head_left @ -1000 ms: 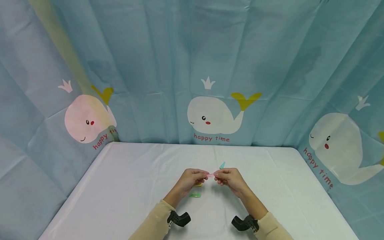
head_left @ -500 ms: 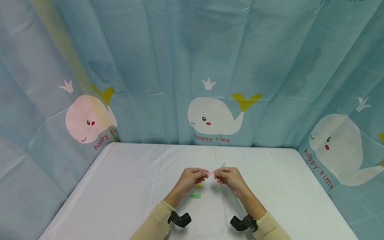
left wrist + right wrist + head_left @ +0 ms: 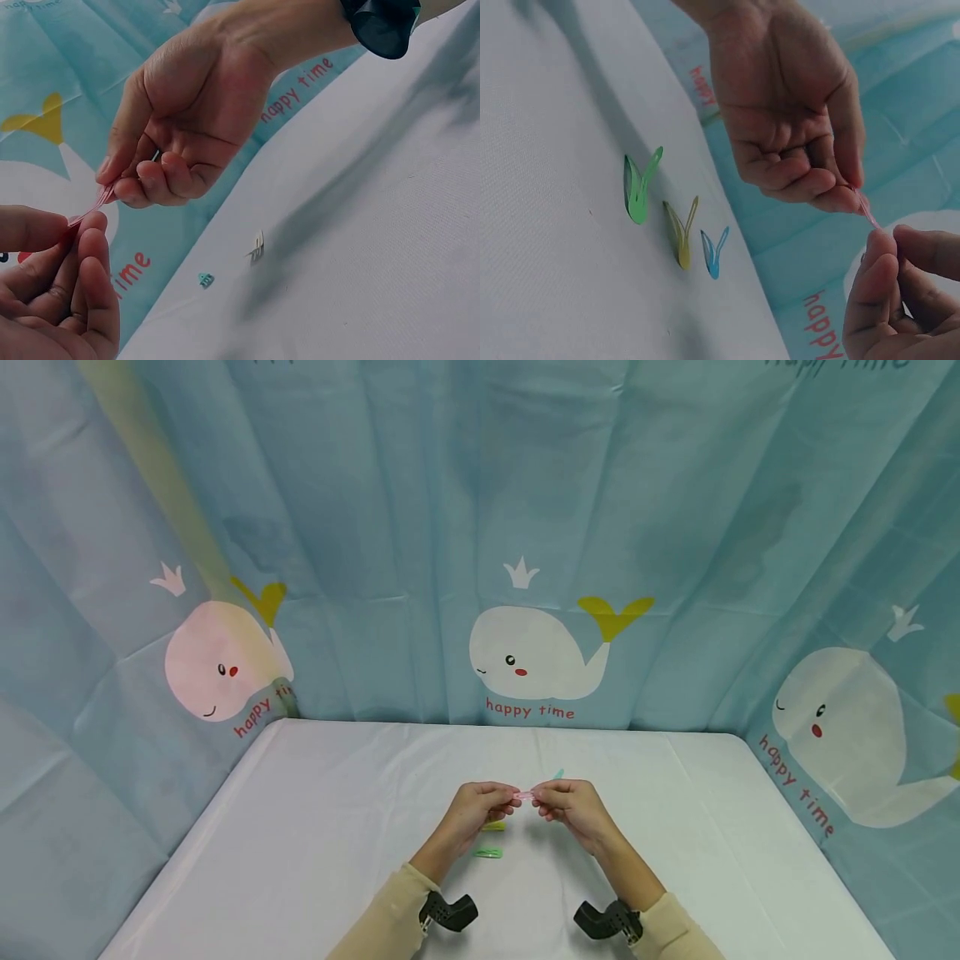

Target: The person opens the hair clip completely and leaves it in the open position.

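A slim pink snap hair clip (image 3: 523, 795) is stretched between my two hands, held up over the white table. My left hand (image 3: 471, 814) pinches its left end between thumb and index finger. The right hand (image 3: 576, 810) pinches the other end the same way, and the fingertips cover both ends. On the table lie a green hair clip (image 3: 637, 191), a yellow one (image 3: 682, 240) and a blue one (image 3: 715, 256), their prongs spread apart. In the head view the left hand partly hides the yellow clip, and the right hand overlaps the blue one.
The white table (image 3: 300, 860) reaches back to a blue curtain (image 3: 405, 527) printed with whales. Black wrist mounts (image 3: 448, 912) sit under both forearms, close above the tabletop.
Both hands keep their pinch on the pink hair clip, with hardly any shift. The blue hair clip shows less beyond the right hand than a second ago.
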`<state>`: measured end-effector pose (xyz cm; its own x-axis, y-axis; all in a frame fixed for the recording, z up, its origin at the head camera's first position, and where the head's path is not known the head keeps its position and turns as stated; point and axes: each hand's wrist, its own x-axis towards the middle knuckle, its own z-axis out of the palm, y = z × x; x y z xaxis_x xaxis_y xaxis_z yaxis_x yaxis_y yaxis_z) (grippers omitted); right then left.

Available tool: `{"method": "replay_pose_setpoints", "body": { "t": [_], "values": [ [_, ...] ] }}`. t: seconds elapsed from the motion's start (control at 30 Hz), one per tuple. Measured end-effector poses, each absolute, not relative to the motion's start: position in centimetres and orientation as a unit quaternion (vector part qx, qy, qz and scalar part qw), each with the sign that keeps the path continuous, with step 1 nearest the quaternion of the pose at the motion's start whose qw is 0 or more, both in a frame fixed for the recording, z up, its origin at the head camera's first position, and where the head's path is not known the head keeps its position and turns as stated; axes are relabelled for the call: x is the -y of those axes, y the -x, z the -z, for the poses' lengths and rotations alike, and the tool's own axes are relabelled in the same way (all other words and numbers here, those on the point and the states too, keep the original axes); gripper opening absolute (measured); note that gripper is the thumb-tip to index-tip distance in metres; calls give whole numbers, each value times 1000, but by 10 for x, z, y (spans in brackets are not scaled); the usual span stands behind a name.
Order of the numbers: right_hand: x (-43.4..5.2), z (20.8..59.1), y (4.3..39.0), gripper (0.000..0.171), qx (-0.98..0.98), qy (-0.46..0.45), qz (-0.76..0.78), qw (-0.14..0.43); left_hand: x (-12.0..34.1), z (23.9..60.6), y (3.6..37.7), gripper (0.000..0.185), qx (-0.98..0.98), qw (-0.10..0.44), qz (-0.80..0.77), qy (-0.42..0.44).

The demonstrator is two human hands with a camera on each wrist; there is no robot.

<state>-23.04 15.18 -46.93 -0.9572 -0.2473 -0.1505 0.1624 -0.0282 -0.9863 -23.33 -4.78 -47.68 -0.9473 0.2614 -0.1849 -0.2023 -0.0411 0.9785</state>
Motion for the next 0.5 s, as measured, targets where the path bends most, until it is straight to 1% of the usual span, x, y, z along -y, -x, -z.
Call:
{"method": "replay_pose_setpoints", "body": {
  "t": [0.17,0.5],
  "values": [
    [-150,471,231,26,-677,23,722,141,47,476,232,27,-662,164,-731,-27],
    [-145,473,231,18,-666,1,734,132,44,473,231,27,-651,151,-743,-23]
  ]
}}
